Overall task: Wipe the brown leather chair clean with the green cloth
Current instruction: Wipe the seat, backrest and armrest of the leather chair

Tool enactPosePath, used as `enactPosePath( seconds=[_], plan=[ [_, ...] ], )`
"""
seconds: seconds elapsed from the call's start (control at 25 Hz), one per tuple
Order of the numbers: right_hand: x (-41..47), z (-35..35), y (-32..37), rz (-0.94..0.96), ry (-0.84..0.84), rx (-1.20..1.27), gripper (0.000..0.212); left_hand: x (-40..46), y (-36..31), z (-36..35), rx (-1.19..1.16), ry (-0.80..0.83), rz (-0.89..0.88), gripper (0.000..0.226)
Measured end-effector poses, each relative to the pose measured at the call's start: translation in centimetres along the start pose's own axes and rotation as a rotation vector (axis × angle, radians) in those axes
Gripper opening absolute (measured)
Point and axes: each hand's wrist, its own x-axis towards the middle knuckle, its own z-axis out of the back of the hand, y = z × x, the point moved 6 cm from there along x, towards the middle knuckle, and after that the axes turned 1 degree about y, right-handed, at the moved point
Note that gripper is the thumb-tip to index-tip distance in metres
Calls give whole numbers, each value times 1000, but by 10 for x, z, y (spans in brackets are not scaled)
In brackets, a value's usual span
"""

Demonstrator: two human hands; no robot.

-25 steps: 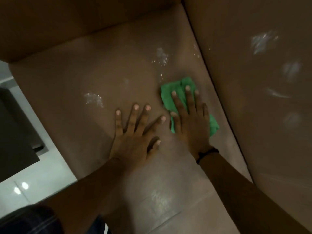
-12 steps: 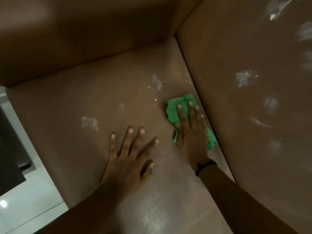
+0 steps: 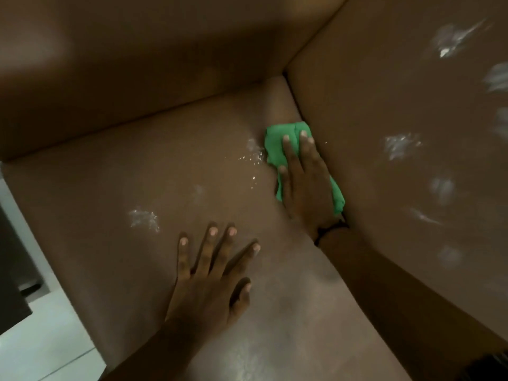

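The brown leather chair (image 3: 115, 166) fills the head view: seat in the middle, one upright panel behind it, another on the right. My right hand (image 3: 305, 185) lies flat on the green cloth (image 3: 276, 144), pressing it onto the seat close to the crease with the right panel. My left hand (image 3: 211, 276) rests flat on the seat with fingers spread, holding nothing. White foamy smears sit on the seat: one smear (image 3: 144, 218) left of my left hand and another patch (image 3: 254, 152) just left of the cloth.
The right panel (image 3: 384, 92) carries several white smears, such as one (image 3: 401, 145) at mid height. A pale tiled floor (image 3: 41, 342) shows at the lower left, with a dark piece of furniture (image 3: 11, 284) at the left edge.
My right hand has slid the green cloth away from me along the seat, toward the back corner. My left hand stays planted on the seat. The camera has tilted up.
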Motion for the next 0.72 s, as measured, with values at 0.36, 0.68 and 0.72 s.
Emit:
enactPosePath(
  seconds=[0.36, 0.68, 0.72],
  plan=[
    [22, 2, 4, 41, -15, 31, 54, 2, 1, 3, -22, 1, 11, 90],
    [26, -5, 18, 198, 43, 60, 52, 1, 1, -1, -26, 18, 2, 91],
    [17, -1, 10, 106, 34, 36, 54, 0, 0, -1, -19, 22, 7, 92]
  ],
)
